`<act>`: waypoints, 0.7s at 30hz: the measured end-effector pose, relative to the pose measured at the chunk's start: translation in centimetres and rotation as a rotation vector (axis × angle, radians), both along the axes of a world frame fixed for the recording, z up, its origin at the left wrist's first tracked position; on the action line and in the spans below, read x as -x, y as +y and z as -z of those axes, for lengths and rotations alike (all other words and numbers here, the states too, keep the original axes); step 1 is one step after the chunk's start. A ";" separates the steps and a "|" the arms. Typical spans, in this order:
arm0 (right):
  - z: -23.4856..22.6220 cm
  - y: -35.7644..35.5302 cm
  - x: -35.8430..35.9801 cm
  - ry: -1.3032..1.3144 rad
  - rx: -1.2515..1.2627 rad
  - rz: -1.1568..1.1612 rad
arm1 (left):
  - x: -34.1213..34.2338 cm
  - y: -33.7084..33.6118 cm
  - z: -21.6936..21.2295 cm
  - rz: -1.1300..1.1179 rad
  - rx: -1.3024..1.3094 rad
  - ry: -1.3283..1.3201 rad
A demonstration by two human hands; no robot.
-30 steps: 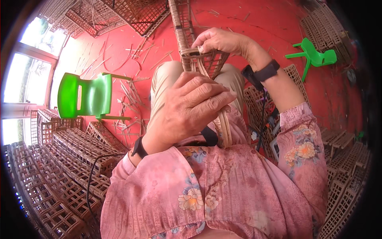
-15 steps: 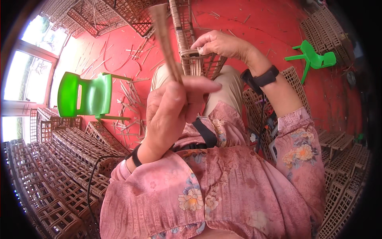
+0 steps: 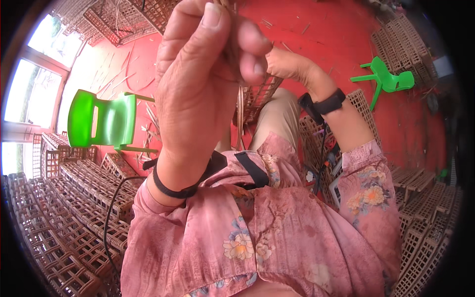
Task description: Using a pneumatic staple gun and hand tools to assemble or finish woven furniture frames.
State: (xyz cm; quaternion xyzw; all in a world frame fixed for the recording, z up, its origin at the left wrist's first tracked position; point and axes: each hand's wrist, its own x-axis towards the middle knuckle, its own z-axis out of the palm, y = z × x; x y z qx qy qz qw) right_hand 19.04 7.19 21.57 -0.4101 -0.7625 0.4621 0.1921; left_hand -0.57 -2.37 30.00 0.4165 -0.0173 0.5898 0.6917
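Observation:
My left hand [image 3: 198,84] is raised close to the camera, fingers closed round thin brown wicker strips [image 3: 230,34]. It covers much of the woven basket frame [image 3: 260,99], whose open lattice side shows over my lap between my knees. A few strips hang down beside the lattice. Behind the left fingers, my right hand [image 3: 291,64] rests at the basket frame's upper part. Its fingertips are hidden there, so their grip does not show. Both wrists wear black straps.
A green chair [image 3: 116,121] stands at left, and a small green chair [image 3: 388,76] lies tipped at right. Woven panels [image 3: 64,218] are stacked at lower left, with more at lower right [image 3: 425,227]. Cut strips litter the red floor [image 3: 316,24]. A black cable [image 3: 110,213] runs from my left side.
My left hand has come up and nearer the camera with the strips, now covering the top of the basket frame. My right hand stays nearly in place, its fingertips now covered.

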 end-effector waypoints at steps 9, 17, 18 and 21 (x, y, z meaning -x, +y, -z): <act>-1.9 -0.5 0.4 -0.072 0.179 0.035 | -2.1 -1.3 11.0 0.013 0.567 0.350; -0.3 0.1 -0.4 -0.005 0.211 0.070 | -1.1 0.0 20.0 -0.087 0.712 0.435; -0.3 0.0 -0.4 -0.025 0.209 0.068 | -1.1 0.1 20.1 -0.127 0.690 0.497; -0.8 -0.2 0.0 0.009 0.213 0.063 | -1.2 1.0 21.3 -0.122 0.679 0.483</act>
